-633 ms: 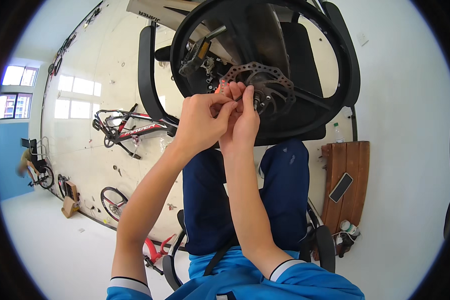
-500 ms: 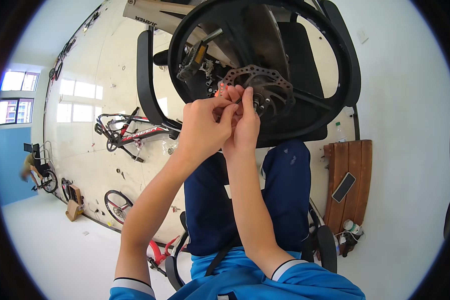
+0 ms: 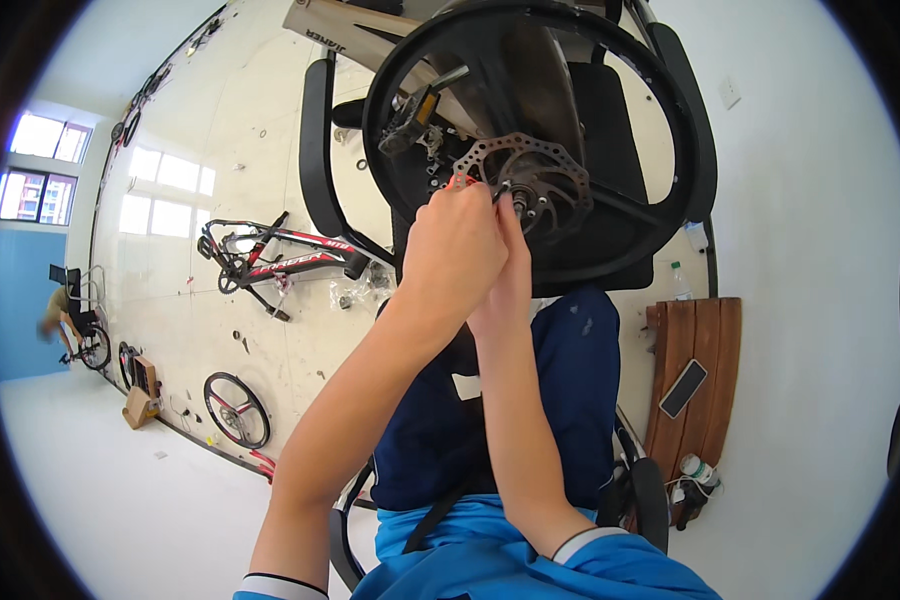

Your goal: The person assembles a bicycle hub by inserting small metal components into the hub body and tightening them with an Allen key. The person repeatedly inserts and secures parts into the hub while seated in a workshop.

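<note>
My left hand [image 3: 455,245] is closed at the near edge of a perforated brake disc [image 3: 573,172]. Pressed against it, my right hand [image 3: 510,275] is closed too, with its fingertips beside the metal hub [image 3: 522,203]. A thin dark piece shows between the fingertips, too small and covered to name. The disc sits at the centre of a black spoked wheel [image 3: 688,130], which lies flat across a black office chair [image 3: 610,140]. Small bolts stand on the hub's face. My left hand hides part of the disc's lower left side.
A pedal [image 3: 410,122] and loose metal parts lie by the wheel's left side. On the floor at left are a black-and-red bicycle frame [image 3: 300,262] and another wheel [image 3: 237,410]. A wooden bench [image 3: 715,375] at right holds a phone [image 3: 683,388]. Far left, a person [image 3: 58,318] bends over.
My left hand has turned over and closed in front of the right, covering more of its fingers. Both hands stay at the hub. The whole view has shifted slightly.
</note>
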A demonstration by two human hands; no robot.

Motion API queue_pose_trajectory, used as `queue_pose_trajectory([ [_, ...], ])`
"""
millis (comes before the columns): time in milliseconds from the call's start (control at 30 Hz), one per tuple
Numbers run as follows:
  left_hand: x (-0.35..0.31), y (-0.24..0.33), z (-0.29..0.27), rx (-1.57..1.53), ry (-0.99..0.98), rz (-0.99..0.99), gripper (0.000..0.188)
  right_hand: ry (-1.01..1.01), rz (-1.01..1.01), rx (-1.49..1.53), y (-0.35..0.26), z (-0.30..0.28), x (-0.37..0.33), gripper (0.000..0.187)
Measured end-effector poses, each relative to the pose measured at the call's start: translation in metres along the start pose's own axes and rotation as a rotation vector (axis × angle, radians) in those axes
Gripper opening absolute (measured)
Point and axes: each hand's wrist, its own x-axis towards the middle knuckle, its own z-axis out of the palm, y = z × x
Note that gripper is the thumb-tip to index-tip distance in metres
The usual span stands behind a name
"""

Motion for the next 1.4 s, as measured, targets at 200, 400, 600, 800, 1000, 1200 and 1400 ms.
queue_pose_trajectory([
  [200, 0.000, -0.001, 0.004, -0.142, 0.039, -0.041, 0.011, -0.020, -0.010, -0.449, -0.009, -0.022, -0.072, 0.030],
  [400, 0.007, -0.003, 0.014, -0.067, 0.066, -0.081, 0.016, -0.170, -0.155, -0.756, -0.009, -0.004, -0.076, 0.023],
  [600, 0.008, 0.015, 0.007, -0.022, 0.017, -0.118, 0.019, -0.117, -0.063, -0.833, -0.030, 0.011, -0.086, 0.024],
  [800, 0.028, 0.012, 0.024, 0.017, -0.061, -0.220, 0.020, -0.169, -0.201, -0.972, -0.043, 0.011, -0.077, 0.021],
  [1000, 0.023, 0.009, 0.028, -0.225, 0.032, -0.325, 0.033, -0.129, -0.217, -0.967, -0.048, 0.012, -0.089, 0.020],
  [1200, 0.010, -0.029, 0.041, -0.542, -0.048, -0.545, 0.027, -0.089, -0.123, -0.866, -0.044, 0.005, -0.077, 0.023],
  [1400, 0.010, -0.019, 0.011, -1.264, -0.376, -0.796, 0.021, -0.125, -0.003, -0.765, -0.031, 0.012, -0.080, 0.021],
])
